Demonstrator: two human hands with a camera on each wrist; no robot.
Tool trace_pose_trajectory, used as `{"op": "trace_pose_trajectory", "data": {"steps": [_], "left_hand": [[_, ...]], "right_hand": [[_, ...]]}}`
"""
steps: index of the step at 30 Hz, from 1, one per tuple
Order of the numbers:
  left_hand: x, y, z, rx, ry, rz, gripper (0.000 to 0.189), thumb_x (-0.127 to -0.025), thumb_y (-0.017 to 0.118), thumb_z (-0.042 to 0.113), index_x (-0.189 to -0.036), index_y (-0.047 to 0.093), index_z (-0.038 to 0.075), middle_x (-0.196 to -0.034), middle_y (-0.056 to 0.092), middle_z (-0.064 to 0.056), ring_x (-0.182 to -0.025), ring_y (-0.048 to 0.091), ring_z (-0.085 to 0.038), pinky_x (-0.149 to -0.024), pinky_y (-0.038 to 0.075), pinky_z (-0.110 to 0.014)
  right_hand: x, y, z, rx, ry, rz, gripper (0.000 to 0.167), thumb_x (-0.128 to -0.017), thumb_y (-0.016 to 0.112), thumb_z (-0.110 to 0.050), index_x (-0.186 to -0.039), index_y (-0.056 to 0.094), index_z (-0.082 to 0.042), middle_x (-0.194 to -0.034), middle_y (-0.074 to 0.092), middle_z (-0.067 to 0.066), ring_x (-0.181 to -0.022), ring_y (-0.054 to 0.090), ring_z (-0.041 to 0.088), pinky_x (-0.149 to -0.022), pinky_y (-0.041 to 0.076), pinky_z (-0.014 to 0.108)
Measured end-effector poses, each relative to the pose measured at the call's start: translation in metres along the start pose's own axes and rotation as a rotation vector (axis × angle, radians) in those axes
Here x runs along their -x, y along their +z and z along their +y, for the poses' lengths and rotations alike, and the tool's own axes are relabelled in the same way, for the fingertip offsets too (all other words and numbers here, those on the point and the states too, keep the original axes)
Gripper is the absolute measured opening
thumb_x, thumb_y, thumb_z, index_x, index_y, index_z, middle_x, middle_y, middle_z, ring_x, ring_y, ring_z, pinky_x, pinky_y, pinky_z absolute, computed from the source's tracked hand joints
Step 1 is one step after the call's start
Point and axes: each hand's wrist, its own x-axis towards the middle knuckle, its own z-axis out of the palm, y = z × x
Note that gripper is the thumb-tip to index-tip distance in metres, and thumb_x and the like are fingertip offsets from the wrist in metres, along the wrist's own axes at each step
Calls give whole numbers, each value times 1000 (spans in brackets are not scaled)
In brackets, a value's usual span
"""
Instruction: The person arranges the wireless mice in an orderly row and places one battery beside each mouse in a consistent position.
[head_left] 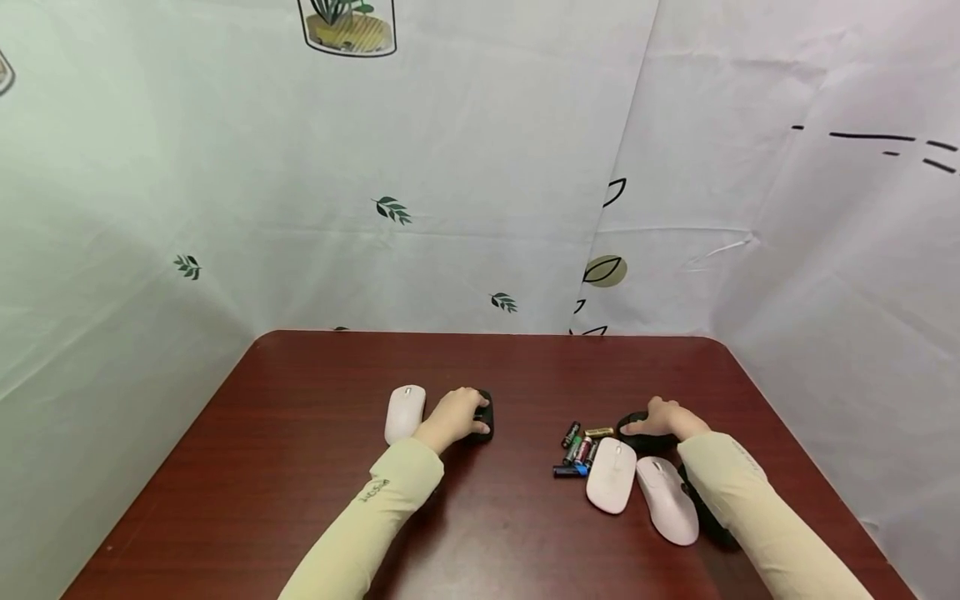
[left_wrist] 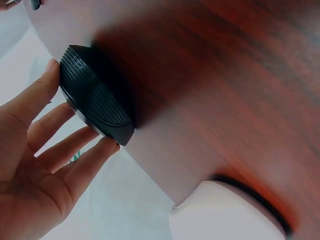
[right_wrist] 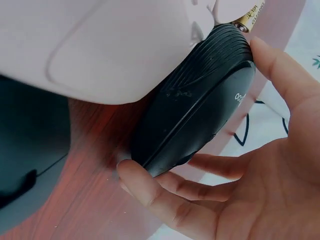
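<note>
My left hand [head_left: 452, 416] grips a black mouse [head_left: 485, 417] on the table's middle. In the left wrist view the thumb and fingertips hold the ends of this mouse [left_wrist: 95, 92], whose side is ribbed. A white mouse [head_left: 406, 411] lies just left of that hand. At the right, my right hand [head_left: 666, 417] holds another black mouse [head_left: 643, 442] between thumb and fingers. The right wrist view shows that mouse [right_wrist: 200, 110] with ribs along its side, close against a white mouse [right_wrist: 115, 45].
Several small batteries [head_left: 580, 451] lie in a cluster left of the right hand. Two white mice, one squarish [head_left: 611, 475] and one longer [head_left: 669, 502], lie nearer me. A dark mouse [head_left: 708, 518] is partly hidden by the right sleeve. Patterned cloth [head_left: 480, 167] hangs behind the table [head_left: 225, 475].
</note>
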Motion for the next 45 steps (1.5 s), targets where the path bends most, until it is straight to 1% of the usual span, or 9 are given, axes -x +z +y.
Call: {"op": "trace_pose_trajectory", "data": {"steps": [4, 10, 17, 21, 25, 28, 36, 41, 45], "left_hand": [[-2, 0, 2, 29, -23, -15, 44, -77, 76, 23, -114, 67, 2, -117, 65, -15, -112, 58, -33, -95, 46, -42], [-6, -2, 4, 32, -27, -23, 42, -75, 78, 21, -110, 68, 1, -111, 67, -15, -107, 60, -32, -93, 47, -41], [-8, -3, 3, 31, -26, -8, 41, -73, 81, 20, -106, 69, 1, -108, 68, -14, -106, 61, -32, -93, 47, -41], [-8, -2, 1, 14, -24, -4, 41, -73, 81, 22, -107, 69, 2, -107, 68, -13, -105, 61, -31, -93, 47, -41], [-8, -1, 0, 9, -28, -12, 41, -74, 80, 24, -108, 68, 4, -109, 68, -11, -107, 60, -31, -94, 46, -40], [-8, -1, -1, -1, -25, -11, 41, -74, 80, 25, -108, 68, 5, -109, 68, -10, -107, 60, -30, -95, 45, -40], [-8, -3, 1, 1, -21, -4, 40, -73, 81, 24, -106, 69, 5, -107, 68, -10, -106, 60, -30, -94, 46, -40], [-8, -3, 3, 12, -24, -7, 40, -72, 81, 23, -105, 69, 4, -106, 69, -11, -104, 61, -30, -92, 47, -40], [-9, -5, 2, -12, -15, -5, 40, -72, 82, 23, -104, 69, 4, -105, 69, -11, -102, 62, -30, -90, 48, -39]], "right_hand": [[-1, 2, -2, 29, 5, -13, 80, -87, 59, -42, -128, 36, 22, -131, 36, 41, -122, 35, 57, -96, 40, 56], [-1, 3, -4, 28, 16, -20, 81, -86, 61, -42, -128, 36, 23, -130, 37, 41, -123, 35, 55, -97, 40, 56], [-1, -1, -4, 4, -8, 49, 79, -84, 65, -39, -126, 39, 23, -126, 41, 43, -116, 42, 55, -90, 44, 55], [-1, -5, -3, -27, -29, 74, 81, -83, 66, -39, -125, 37, 24, -124, 41, 44, -112, 46, 54, -87, 47, 53], [-3, -10, -2, -74, -59, 102, 78, -82, 68, -37, -121, 39, 23, -115, 45, 41, -102, 51, 48, -81, 48, 50], [-5, -13, -3, -108, -94, 130, 75, -80, 70, -36, -119, 40, 21, -108, 48, 36, -94, 52, 41, -76, 48, 47], [-9, -17, -13, -98, -242, 156, 77, -79, 71, -34, -124, 39, 19, -108, 49, 33, -91, 51, 35, -75, 47, 45], [-10, -20, -28, -98, -352, 143, 79, -78, 72, -33, -129, 38, 17, -108, 48, 30, -88, 51, 31, -72, 47, 41], [-17, -19, -46, -84, -427, 136, 82, -78, 73, -34, -134, 37, 13, -116, 46, 31, -90, 52, 30, -74, 47, 41]]}}
